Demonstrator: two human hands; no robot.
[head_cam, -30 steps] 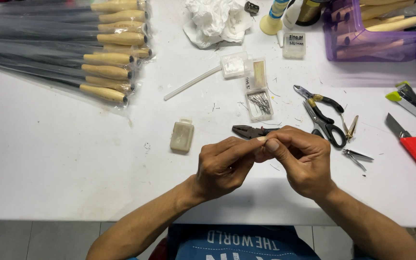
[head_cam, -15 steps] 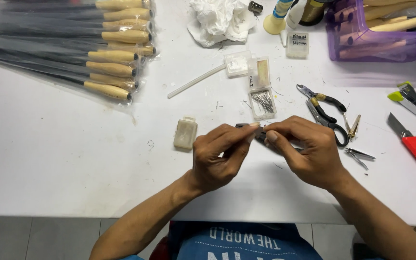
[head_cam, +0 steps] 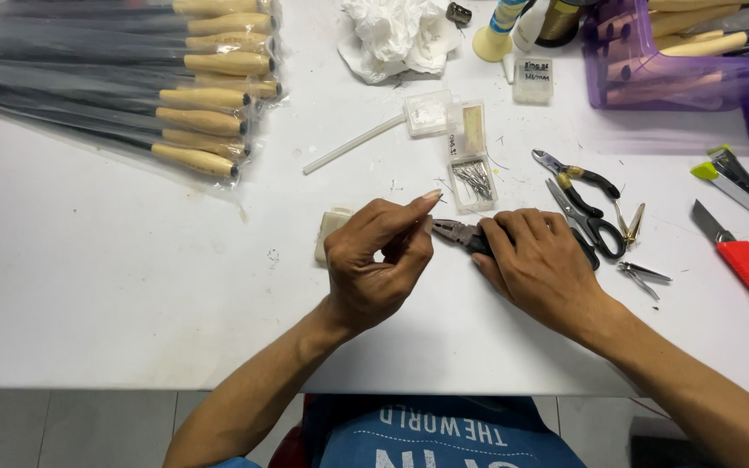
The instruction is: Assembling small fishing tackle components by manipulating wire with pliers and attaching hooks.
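The pliers (head_cam: 459, 234) lie on the table (head_cam: 114, 286) with their long axis running left to right, the nose pointing left toward the left hand (head_cam: 374, 260) and the handles hidden under the right hand (head_cam: 539, 264). The right hand is the nearer: its fingers (head_cam: 513, 230) are curled down over the handles, covering them. The left hand sits just left of the nose, thumb and forefinger pinched together with the fingertip raised; it may hold something tiny, but the view is too coarse to tell. Just behind the nose stands an open clear box of pins (head_cam: 476, 182); scissors (head_cam: 587, 217) lie beside the right hand, and a pale block (head_cam: 331, 232) behind the left.
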